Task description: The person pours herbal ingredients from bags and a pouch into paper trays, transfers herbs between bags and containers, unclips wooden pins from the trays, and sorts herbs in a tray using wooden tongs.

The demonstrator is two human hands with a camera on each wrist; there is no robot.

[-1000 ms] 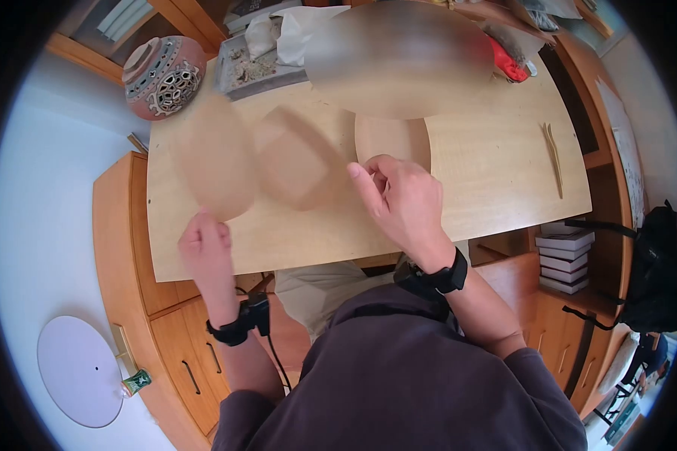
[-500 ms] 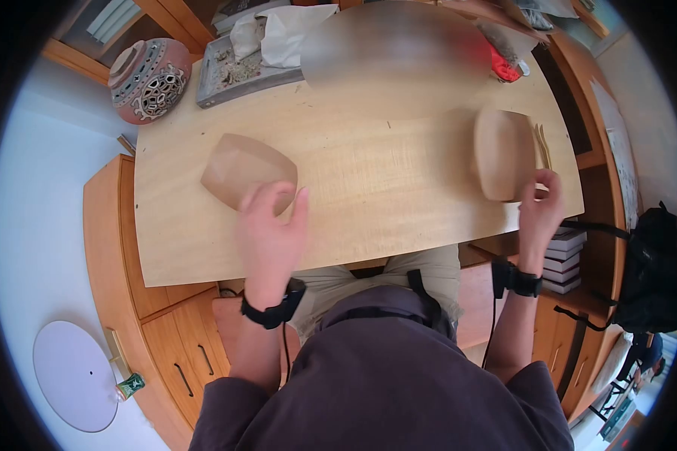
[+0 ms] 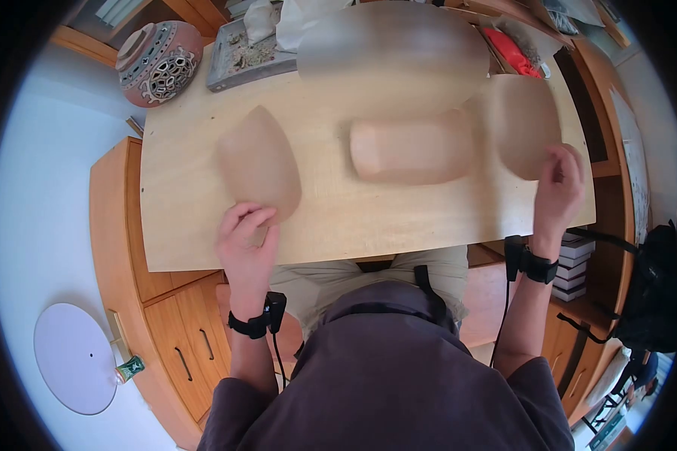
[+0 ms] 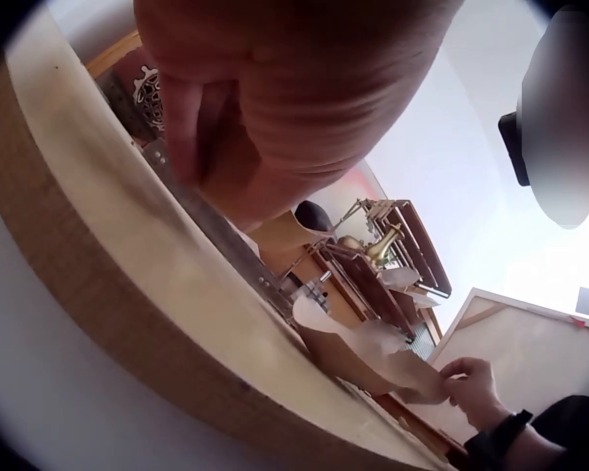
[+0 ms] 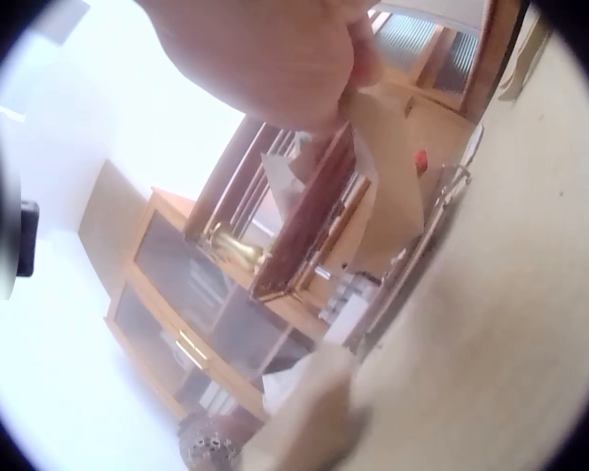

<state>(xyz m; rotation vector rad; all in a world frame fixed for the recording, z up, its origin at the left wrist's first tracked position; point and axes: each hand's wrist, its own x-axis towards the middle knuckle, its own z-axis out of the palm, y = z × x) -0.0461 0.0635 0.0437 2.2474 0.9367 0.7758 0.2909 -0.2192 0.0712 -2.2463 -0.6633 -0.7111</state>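
Note:
Three brown paper food trays show in the head view. My left hand [image 3: 247,252] pinches the near end of the left tray [image 3: 262,161], whose pointed end faces away from me. With my right hand [image 3: 560,188] I grip the near edge of the right tray [image 3: 528,124], raised at the table's right side. The middle tray [image 3: 411,146] is sideways between them, touched by neither hand and blurred. In the right wrist view the right tray [image 5: 388,182] hangs from my fingers. My left hand [image 4: 294,98] covers most of its own tray in the left wrist view.
A pierced clay pot [image 3: 160,64] stands at the table's back left corner, beside a grey tray [image 3: 259,75] of debris and white paper. A red item [image 3: 508,51] lies at the back right. The front table edge [image 3: 368,256] runs just before my lap.
The middle tray now shows between my hands, where half a second ago there was bare tabletop. The left tray has turned to point away. My right hand, over mid-table a second ago, is far right.

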